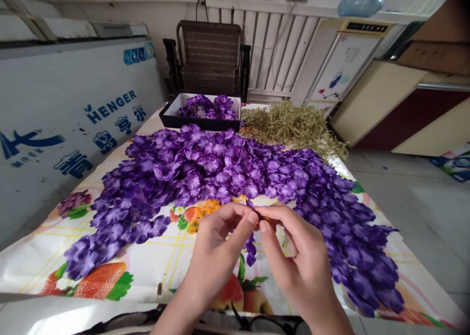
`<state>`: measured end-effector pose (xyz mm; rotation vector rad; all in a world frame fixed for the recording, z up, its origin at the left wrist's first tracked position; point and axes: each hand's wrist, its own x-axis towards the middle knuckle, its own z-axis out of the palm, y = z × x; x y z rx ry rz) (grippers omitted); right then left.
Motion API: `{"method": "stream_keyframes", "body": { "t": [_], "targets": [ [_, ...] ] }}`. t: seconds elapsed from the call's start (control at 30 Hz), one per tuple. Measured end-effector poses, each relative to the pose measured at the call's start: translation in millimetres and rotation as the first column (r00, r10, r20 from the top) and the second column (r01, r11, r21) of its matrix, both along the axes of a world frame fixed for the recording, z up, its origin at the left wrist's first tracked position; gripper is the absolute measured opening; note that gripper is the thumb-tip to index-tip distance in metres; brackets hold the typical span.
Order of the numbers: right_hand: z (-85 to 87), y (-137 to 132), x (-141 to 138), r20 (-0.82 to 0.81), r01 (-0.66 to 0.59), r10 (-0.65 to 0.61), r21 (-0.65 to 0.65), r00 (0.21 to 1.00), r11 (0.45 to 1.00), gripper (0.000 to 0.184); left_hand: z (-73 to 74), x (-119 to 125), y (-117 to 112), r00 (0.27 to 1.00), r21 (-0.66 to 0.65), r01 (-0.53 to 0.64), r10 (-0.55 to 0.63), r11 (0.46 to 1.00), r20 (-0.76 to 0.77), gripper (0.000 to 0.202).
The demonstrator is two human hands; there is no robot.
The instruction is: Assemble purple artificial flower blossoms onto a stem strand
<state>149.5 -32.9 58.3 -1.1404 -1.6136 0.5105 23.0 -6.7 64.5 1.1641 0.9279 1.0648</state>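
Observation:
Over the near middle of the table, my left hand point(220, 242) and my right hand point(299, 249) meet fingertip to fingertip. Both pinch a purple fabric flower petal piece point(250, 204), mostly covered by the fingers. A bit of yellow-orange shows at my right fingertips, too small to make out fully. Just below hangs or lies more purple petal point(251, 251); I cannot tell whether it is joined to the held piece. Left of the hands sits a small heap of orange stamens point(204, 210). Beyond spreads a wide heap of loose purple petals point(209, 166).
A black box with white inside point(198, 124) holds assembled purple flowers point(209, 107) at the table's far end. Beside it lies a pile of green stems point(293, 124). A white freezer point(73, 109) borders the left; a folding chair point(211, 56) stands behind the table.

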Motion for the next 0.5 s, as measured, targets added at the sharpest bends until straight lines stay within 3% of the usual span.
{"method": "stream_keyframes", "body": {
  "t": [0.5],
  "targets": [
    [1.3, -1.2, -2.6, 0.088, -0.02, 0.014, 0.07, 0.996, 0.997, 0.021, -1.9, -2.7, -2.3, 0.999, 0.026, -0.042, 0.042, 0.999, -0.031, 0.016]
  ]
}}
